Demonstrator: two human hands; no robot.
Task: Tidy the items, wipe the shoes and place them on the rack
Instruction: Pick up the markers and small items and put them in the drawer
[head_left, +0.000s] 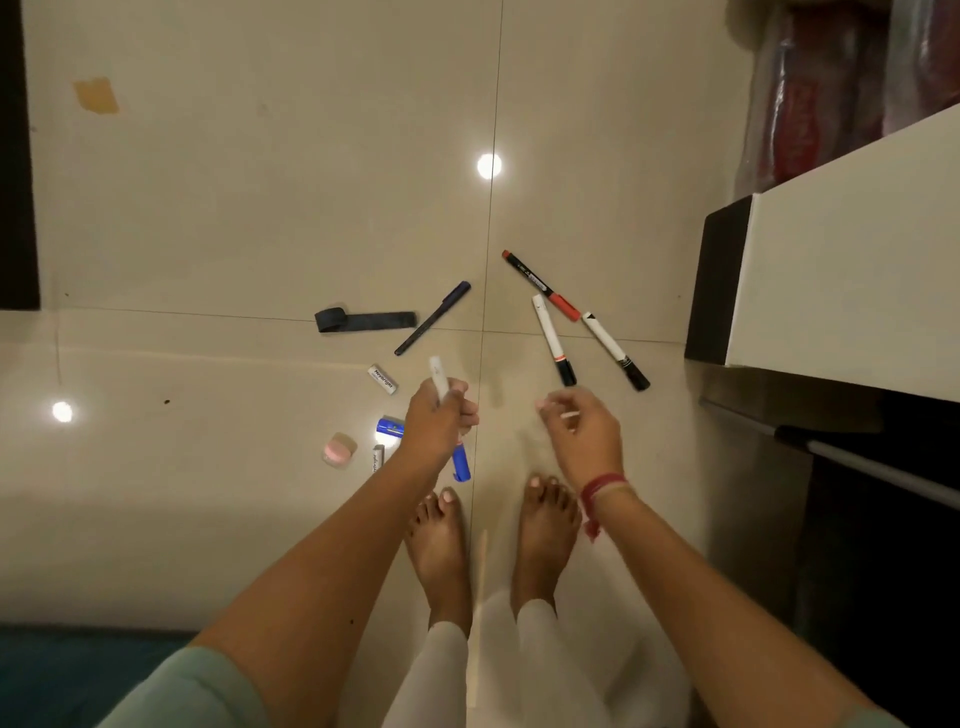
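Note:
My left hand (439, 421) is shut on a white marker with a blue cap (460, 460), held above the floor. My right hand (582, 431) hangs open beside it, fingers loosely curled, holding nothing. On the tiles ahead lie a dark blue pen (432, 318), a black marker with a red cap (540, 286) and two white markers with black caps (554, 340) (614, 349). Left of my left hand lie a white eraser (383, 379), a blue item (389, 429), a small white stick (377, 458) and a pink eraser (337, 451). No shoes are in view.
A dark folded strap (363, 320) lies on the floor left of the pen. A white and black cabinet (831, 291) stands at the right, with red wrapped bundles (831, 88) behind it. My bare feet (493, 540) stand just below the hands. A dark panel (18, 156) edges the left.

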